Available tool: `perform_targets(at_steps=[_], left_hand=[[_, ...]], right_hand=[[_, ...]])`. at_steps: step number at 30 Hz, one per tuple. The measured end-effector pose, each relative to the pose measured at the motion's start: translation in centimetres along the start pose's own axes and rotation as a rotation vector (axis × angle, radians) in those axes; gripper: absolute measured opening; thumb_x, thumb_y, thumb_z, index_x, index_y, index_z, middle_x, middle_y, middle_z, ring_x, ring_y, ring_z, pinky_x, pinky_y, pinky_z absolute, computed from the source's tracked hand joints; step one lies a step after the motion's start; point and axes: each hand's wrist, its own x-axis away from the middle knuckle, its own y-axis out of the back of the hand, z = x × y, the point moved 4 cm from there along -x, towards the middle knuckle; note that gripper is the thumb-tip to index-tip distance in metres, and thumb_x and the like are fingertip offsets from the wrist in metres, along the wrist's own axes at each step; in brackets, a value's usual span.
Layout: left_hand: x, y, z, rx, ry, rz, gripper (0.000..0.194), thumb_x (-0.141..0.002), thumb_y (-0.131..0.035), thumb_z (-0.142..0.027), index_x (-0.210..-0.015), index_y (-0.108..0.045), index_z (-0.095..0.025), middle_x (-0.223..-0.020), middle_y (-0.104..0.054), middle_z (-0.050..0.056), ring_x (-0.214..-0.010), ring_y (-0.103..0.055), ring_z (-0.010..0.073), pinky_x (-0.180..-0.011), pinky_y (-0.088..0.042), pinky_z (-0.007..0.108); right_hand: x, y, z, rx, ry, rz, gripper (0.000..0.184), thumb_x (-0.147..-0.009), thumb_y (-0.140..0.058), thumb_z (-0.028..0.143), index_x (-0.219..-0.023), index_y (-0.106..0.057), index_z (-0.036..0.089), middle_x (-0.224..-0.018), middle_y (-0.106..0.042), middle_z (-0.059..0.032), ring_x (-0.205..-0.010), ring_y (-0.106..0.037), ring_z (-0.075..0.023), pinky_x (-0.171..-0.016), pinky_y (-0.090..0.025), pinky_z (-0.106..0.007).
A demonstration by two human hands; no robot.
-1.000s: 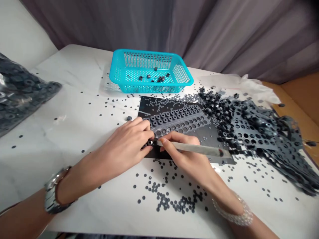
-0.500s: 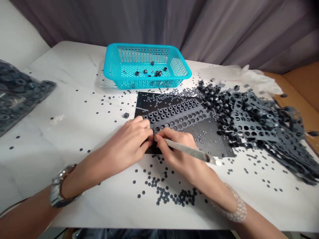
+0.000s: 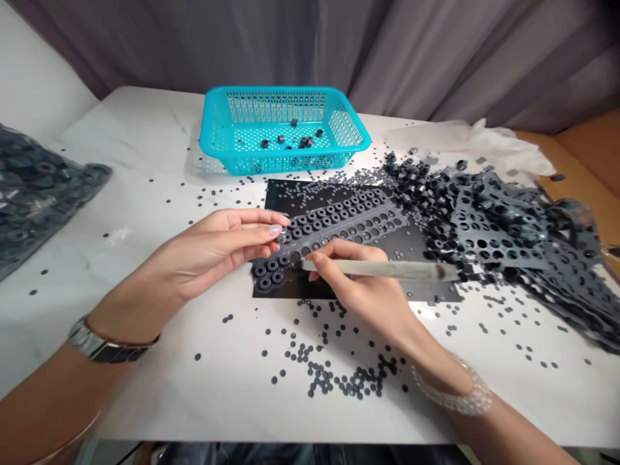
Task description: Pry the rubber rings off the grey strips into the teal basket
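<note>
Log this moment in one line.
left hand: by left end of perforated sheet, hold unclear | right hand: gripping pale tool over sheet | teal basket: few dark parts inside

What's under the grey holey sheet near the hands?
Under the flat grey sheet with round holes is a black rectangular mat, showing beyond much of the sheet's edge. Anything beneath its solid parts is covered, and the right hand hides part of the near side.
</note>
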Motion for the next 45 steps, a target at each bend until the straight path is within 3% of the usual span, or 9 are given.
perform_targets(at_steps=[6, 11, 15, 20, 30, 37, 39, 43, 45], left_hand=[[-0.2, -0.6, 0.0, 0.230, 0.009, 0.035, 0.017, -0.078, -0.057, -0.014, -0.090, -0.068, -0.017, -0.103, -0.065, 0.011, -0.100, -0.062, 0.0217, -0.088, -0.053, 0.034], [-0.4, -0.8, -0.5, 0.272, -0.016, -0.041, 0.006, -0.074, -0.048, -0.022, -0.070, -0.053, -0.019, -0.080, -0.057, 0.008, -0.075, -0.057, 0.0183, -0.060, -0.049, 0.031], [0.0, -1.2, -0.9, -0.334, -0.225, -0.146, 0.014, -0.077, -0.058, -0.032, -0.072, -0.058, -0.019, -0.066, -0.049, 0.001, -0.060, -0.045, 0.0134, -0.052, -0.037, 0.027], [0.8, -2.8, -0.4, -1.163, -0.453, -0.113, 0.017, -0.080, -0.056, -0.031, -0.087, -0.067, -0.020, -0.084, -0.062, 0.004, -0.079, -0.056, 0.0204, -0.069, -0.042, 0.032], [0.6, -3.4, 0.7, -1.393, -0.462, -0.115, 0.017, -0.086, -0.047, -0.024, -0.083, -0.062, -0.018, -0.085, -0.059, 0.007, -0.087, -0.057, 0.0246, -0.070, -0.040, 0.035], [0.9, -3.6, -0.1, -1.221, -0.465, 0.014, 0.021, -0.088, -0.046, -0.017, -0.078, -0.064, -0.016, -0.076, -0.055, 0.003, -0.072, -0.052, 0.0163, -0.065, -0.036, 0.030], [1.2, -3.0, -1.0, -1.053, -0.452, 0.018, 0.016, -0.086, -0.055, -0.022, -0.076, -0.066, -0.019, -0.069, -0.050, -0.001, -0.063, -0.046, 0.0125, -0.060, -0.034, 0.027], [1.2, -0.3, -2.3, -0.591, -0.325, -0.188, 0.009, -0.081, -0.066, -0.029, -0.079, -0.067, -0.020, -0.061, -0.040, -0.004, -0.055, -0.034, 0.0086, -0.052, -0.028, 0.023], [0.5, 0.6, -1.8, -0.255, -0.205, -0.165, 0.010, -0.080, -0.069, -0.027, -0.080, -0.065, -0.018, -0.066, -0.042, -0.003, -0.055, -0.033, 0.0069, -0.049, -0.027, 0.021]], right_hand=[[-0.3, 0.4, -0.4, -0.052, -0.005, -0.096, 0.029, -0.090, -0.054, 0.034, -0.069, -0.065, 0.017, -0.070, -0.068, -0.0017, -0.062, -0.058, -0.0139, -0.058, -0.041, -0.025], [-0.5, -0.6, -0.9, 0.010, 0.022, -0.034, 0.028, -0.090, -0.052, 0.034, -0.072, -0.065, 0.017, -0.068, -0.067, -0.0013, -0.058, -0.056, -0.0128, -0.053, -0.037, -0.024], [-0.4, -0.9, -0.9, 0.055, 0.048, -0.035, 0.028, -0.091, -0.051, 0.034, -0.075, -0.067, 0.017, -0.069, -0.068, -0.0016, -0.059, -0.057, -0.0128, -0.051, -0.035, -0.024], [-0.5, -1.2, -0.7, 0.059, 0.073, -0.038, 0.025, -0.091, -0.051, 0.031, -0.079, -0.068, 0.017, -0.074, -0.071, -0.0013, -0.062, -0.060, -0.0130, -0.054, -0.038, -0.024], [-0.5, -1.5, -0.2, 0.155, 0.121, -0.013, 0.024, -0.093, -0.049, 0.029, -0.079, -0.064, 0.017, -0.065, -0.064, 0.0011, -0.053, -0.053, -0.0097, -0.050, -0.033, -0.022], [-0.4, -2.0, 0.1, 0.204, 0.193, -0.065, 0.022, -0.092, -0.047, 0.020, -0.074, -0.058, 0.016, -0.063, -0.060, 0.0011, -0.050, -0.048, -0.0076, -0.051, -0.032, -0.022], [-0.4, -2.0, 0.2, 0.203, 0.204, -0.074, 0.021, -0.092, -0.046, 0.020, -0.075, -0.058, 0.016, -0.063, -0.060, 0.0013, -0.051, -0.048, -0.0073, -0.052, -0.032, -0.022], [-0.6, -2.0, 0.0, 0.163, 0.156, -0.049, 0.021, -0.093, -0.048, 0.024, -0.076, -0.059, 0.016, -0.061, -0.059, 0.0019, -0.050, -0.047, -0.0081, -0.050, -0.031, -0.023], [-0.7, -1.9, -0.2, 0.123, 0.128, -0.045, 0.023, -0.093, -0.048, 0.027, -0.077, -0.061, 0.017, -0.061, -0.059, 0.0024, -0.051, -0.048, -0.0085, -0.050, -0.032, -0.023]])
